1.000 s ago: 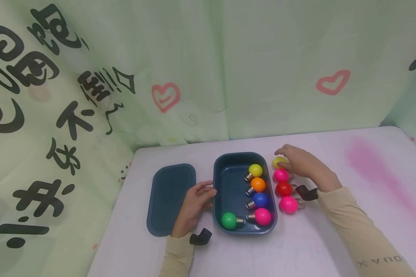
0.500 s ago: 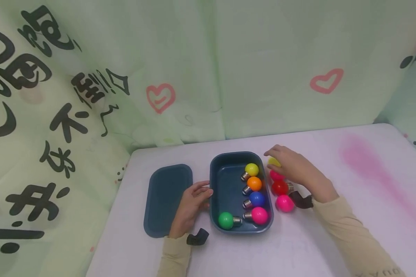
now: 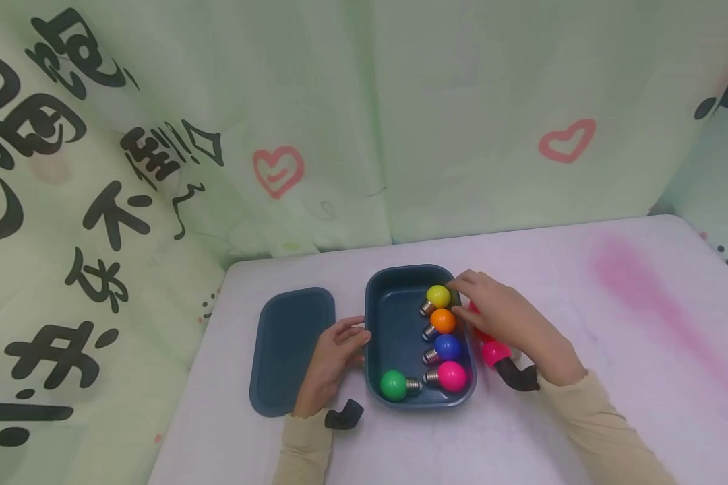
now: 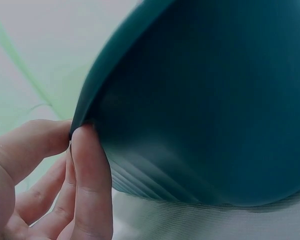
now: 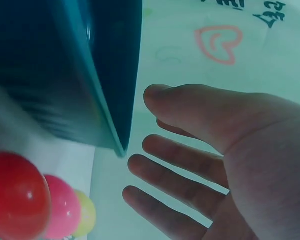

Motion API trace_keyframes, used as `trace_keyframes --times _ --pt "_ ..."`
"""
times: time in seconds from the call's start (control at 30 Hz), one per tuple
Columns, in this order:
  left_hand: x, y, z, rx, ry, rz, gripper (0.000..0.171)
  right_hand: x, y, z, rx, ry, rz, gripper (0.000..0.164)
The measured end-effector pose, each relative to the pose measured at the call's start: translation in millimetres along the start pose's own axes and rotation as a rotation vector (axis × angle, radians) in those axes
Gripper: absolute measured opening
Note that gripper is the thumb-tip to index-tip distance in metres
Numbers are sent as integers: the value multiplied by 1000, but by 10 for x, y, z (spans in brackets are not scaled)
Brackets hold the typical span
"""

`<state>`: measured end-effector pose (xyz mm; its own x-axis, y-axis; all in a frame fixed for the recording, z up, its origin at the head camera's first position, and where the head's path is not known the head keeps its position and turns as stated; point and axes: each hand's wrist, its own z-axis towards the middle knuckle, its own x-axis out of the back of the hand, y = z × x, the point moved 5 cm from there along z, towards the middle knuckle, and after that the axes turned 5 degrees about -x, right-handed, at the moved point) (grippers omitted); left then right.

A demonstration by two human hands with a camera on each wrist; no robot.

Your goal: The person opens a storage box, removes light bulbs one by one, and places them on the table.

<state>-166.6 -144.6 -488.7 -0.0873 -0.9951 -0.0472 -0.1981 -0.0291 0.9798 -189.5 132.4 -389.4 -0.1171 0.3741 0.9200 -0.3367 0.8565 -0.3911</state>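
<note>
My left hand (image 3: 327, 367) pinches the left rim of a dark blue plastic box (image 3: 394, 271), as the left wrist view shows close up. At the box's right rim my right hand (image 3: 509, 316) reaches with spread fingers, and nothing lies in its grasp in the right wrist view. Inside the box lie yellow (image 3: 439, 296), orange (image 3: 443, 321), blue (image 3: 447, 347) and pink (image 3: 452, 376) light bulbs along the right side, with a green bulb (image 3: 393, 384) at the near left. Outside, a red bulb (image 5: 20, 197), a pink bulb (image 5: 62, 207) and a yellow bulb (image 5: 86, 214) stand in a row.
A flat blue lid (image 3: 291, 350) lies on the white tabletop (image 3: 425, 444) left of the box. Another pink bulb (image 3: 493, 351) shows below my right hand, which hides most of the outer row in the head view. A printed curtain (image 3: 461, 135) hangs behind the table.
My right hand has moved left and nearer, from over the outer yellow bulb to the box's right rim. My left hand stays at the left rim. The head view has shifted slightly.
</note>
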Motion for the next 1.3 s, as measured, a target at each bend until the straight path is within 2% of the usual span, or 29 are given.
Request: trace_keyframes --times 0.27,0.4,0.57,0.8,1.3 --pt "-4 4 -3 -2 -8 -7 47 -119 -223 -108 115 50 -25 38" --pt "2 -10 0 2 -2 -6 47 -171 -271 -147 124 66 -26 40" --pt "5 -17 -2 2 5 3 49 -214 -320 -170 95 40 -18 45" --pt "-3 -6 -5 -6 -3 -2 49 -268 -455 -218 148 44 -53 50" --pt "-18 17 -11 -6 -2 -33 48 -492 -681 -231 203 -56 -60 50"
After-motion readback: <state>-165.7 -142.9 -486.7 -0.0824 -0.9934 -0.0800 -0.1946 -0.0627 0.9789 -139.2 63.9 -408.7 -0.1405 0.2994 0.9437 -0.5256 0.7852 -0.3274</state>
